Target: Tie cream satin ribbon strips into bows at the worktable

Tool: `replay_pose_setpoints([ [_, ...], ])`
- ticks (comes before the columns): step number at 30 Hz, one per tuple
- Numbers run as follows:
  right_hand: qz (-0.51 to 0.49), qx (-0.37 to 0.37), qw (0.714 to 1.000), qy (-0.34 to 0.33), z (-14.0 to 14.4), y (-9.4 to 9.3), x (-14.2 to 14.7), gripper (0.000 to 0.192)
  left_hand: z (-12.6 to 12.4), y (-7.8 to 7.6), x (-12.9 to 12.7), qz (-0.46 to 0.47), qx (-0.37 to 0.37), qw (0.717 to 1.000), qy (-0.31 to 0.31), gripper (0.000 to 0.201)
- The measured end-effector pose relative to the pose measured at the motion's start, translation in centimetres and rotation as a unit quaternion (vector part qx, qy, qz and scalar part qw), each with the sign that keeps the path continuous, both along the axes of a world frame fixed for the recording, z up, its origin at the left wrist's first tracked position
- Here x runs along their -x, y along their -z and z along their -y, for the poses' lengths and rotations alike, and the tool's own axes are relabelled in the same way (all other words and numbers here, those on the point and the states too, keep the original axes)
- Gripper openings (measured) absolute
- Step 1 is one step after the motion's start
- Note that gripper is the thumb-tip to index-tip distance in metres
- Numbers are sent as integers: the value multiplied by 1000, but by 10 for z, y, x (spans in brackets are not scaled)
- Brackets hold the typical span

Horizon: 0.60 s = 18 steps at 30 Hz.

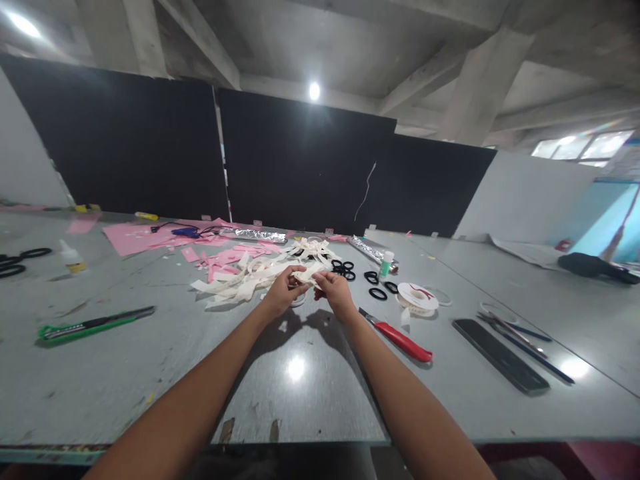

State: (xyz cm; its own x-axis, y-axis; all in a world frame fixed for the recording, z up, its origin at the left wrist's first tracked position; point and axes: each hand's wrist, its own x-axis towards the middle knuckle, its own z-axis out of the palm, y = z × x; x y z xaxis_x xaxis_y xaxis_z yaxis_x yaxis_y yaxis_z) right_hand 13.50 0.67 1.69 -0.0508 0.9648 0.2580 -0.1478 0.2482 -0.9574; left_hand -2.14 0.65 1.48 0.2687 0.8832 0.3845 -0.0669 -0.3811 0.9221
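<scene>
Over the middle of the table my left hand [285, 292] and my right hand [333, 292] pinch a cream ribbon strip [306, 275] between them. Both hands are closed on it, fingertips close together. A white ring [299, 301] shows partly beneath my hands. To the left and behind them lies a loose heap of cream ribbon strips [245, 285], with another bunch of strips [313, 249] further back. Several black rings [345, 268] rest just beyond my right hand. A ribbon spool [416, 297] with a white rim lies to the right.
Near my right forearm lies a red-handled cutter [403, 341]; a green cutter [95, 325] is at left. Further right are a dark phone-like slab [500, 353] and scissors [520, 333]. Pink sheets [140, 237], a glue bottle [73, 259], a glue stick [386, 265] and foil rolls [257, 235] stand around.
</scene>
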Motion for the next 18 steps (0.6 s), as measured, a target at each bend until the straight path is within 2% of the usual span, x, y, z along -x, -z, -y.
replay_pose_setpoints([
  [4,-5,-20,1000,18,0,-2,-1,34,2,-3,1,12,7,1000,-7,56],
  [11,92,12,994,-56,1,-1,-2,33,0,-2,2,-15,-17,1000,10,56],
  [14,97,1,995,-36,-2,1,-3,30,0,-1,3,-35,-30,999,18,54],
  [18,107,-16,994,22,-5,1,-8,28,0,-1,4,-32,-27,999,28,57],
])
